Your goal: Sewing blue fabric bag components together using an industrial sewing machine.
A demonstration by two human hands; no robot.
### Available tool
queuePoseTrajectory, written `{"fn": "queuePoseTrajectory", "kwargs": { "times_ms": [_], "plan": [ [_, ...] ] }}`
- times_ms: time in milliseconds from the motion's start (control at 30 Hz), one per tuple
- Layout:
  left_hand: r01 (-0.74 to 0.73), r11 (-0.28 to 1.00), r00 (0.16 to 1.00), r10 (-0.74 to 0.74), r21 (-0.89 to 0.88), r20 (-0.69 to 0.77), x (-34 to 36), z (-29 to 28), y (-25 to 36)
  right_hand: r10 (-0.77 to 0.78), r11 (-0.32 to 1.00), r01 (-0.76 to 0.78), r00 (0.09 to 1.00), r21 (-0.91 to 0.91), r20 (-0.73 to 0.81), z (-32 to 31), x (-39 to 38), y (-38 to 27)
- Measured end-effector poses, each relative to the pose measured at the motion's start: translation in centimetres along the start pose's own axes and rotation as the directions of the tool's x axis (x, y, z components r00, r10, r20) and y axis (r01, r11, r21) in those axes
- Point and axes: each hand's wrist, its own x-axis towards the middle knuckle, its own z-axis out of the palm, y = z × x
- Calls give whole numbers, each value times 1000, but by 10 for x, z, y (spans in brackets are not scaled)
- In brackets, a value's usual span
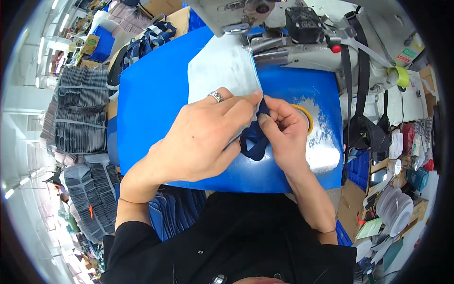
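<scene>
A light grey fabric panel reaches from the sewing machine's needle area toward me over a blue work surface. My left hand, with a ring on one finger, is closed over the panel's near end, fingertips at its right edge. There my right hand pinches a navy fabric strip between thumb and fingers. The strip hangs in a loop below both hands, and the hands nearly touch. Behind my right hand shows part of a yellow ring-shaped thing.
The machine arm spans the far right, with black straps hanging beside it. Bundled grey panels are stacked at the left. Dark blue panels sit below the near edge. White spools stand at the right.
</scene>
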Motion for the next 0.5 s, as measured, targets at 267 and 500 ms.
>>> {"fn": "queuePoseTrajectory", "kwargs": {
  "times_ms": [267, 500],
  "plan": [
    [30, 997, 998, -26, 69, -52, 27, -8, -36, -90, 992, 91, 996, -89, 14, 7, 57, 5],
    [-22, 983, 975, 61, 181, -212, 33, 13, -57, -1, 995, 1, 1000, 99, 7, 9, 63, -2]
  ]
}}
